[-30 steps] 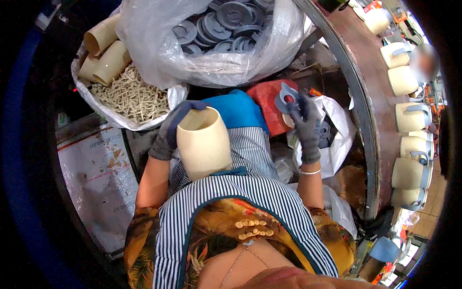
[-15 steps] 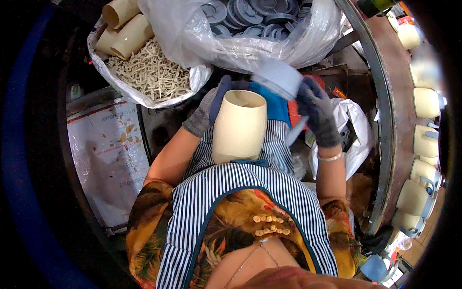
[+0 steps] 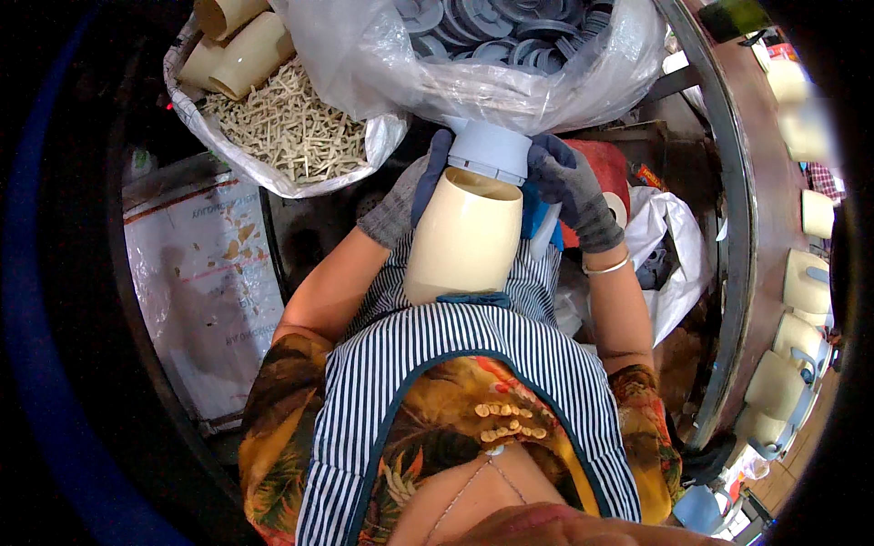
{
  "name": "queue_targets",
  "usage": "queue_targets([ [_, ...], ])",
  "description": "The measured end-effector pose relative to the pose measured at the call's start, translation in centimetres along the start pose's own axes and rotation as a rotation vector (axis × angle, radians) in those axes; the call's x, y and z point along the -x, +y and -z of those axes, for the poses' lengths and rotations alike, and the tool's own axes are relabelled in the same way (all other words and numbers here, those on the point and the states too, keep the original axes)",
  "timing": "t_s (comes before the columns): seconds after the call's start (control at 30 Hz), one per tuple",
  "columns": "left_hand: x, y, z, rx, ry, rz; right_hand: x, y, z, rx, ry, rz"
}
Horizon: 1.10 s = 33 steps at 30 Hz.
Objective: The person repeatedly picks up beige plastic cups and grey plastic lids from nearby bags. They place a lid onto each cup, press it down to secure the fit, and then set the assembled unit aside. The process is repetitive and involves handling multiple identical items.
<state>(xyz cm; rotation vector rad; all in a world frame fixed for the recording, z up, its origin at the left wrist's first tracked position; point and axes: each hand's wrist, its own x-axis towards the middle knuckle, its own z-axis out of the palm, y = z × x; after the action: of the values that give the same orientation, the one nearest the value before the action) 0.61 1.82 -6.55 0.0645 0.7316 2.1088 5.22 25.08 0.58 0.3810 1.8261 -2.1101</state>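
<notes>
A cream, barrel-shaped plastic jug body (image 3: 464,241) stands on my lap, its open end tilted away from me. My left hand (image 3: 421,187), in a grey and dark blue glove, is closed along its upper left side, with the fingertips beside the collar. My gloved right hand (image 3: 569,187) grips a light grey-blue plastic collar (image 3: 490,153) from the right. That collar sits at the far side of the jug body's open rim, still tilted. A grey-blue handle strip (image 3: 544,229) hangs below my right hand. Parts of the left fingers are hidden behind the jug body.
Ahead, a clear plastic bag (image 3: 510,96) holds several grey round lids. A white sack (image 3: 273,182) holds small cream pieces and several cream bodies. Cream jugs (image 3: 806,278) line the brown bench (image 3: 765,227) at right, behind a metal frame (image 3: 728,182). A white bag (image 3: 678,246) holds grey parts.
My right hand has brought the collar left and down against the jug body's rim. The jug body now leans further away, and my left hand has shifted slightly toward the collar.
</notes>
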Motion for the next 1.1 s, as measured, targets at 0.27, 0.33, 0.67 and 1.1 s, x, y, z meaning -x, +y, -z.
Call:
queue_targets([
  [0.27,0.7,1.4,-1.2,-0.487,-0.021,-0.126,0.0,1.1,0.0,-0.022,0.052,0.052],
  [0.33,0.9,2.0,-0.9,-0.7,-0.084,-0.219,0.1,0.8,-0.2,0.001,0.048,0.047],
  [0.67,1.3,4.8,-4.0,-0.726,0.054,0.168,0.8,1.0,-0.6,0.218,0.113,0.137],
  [1.1,4.1,2.5,-2.4,-0.531,0.096,0.068,4.8,5.9,6.3,0.683,0.601,0.558],
])
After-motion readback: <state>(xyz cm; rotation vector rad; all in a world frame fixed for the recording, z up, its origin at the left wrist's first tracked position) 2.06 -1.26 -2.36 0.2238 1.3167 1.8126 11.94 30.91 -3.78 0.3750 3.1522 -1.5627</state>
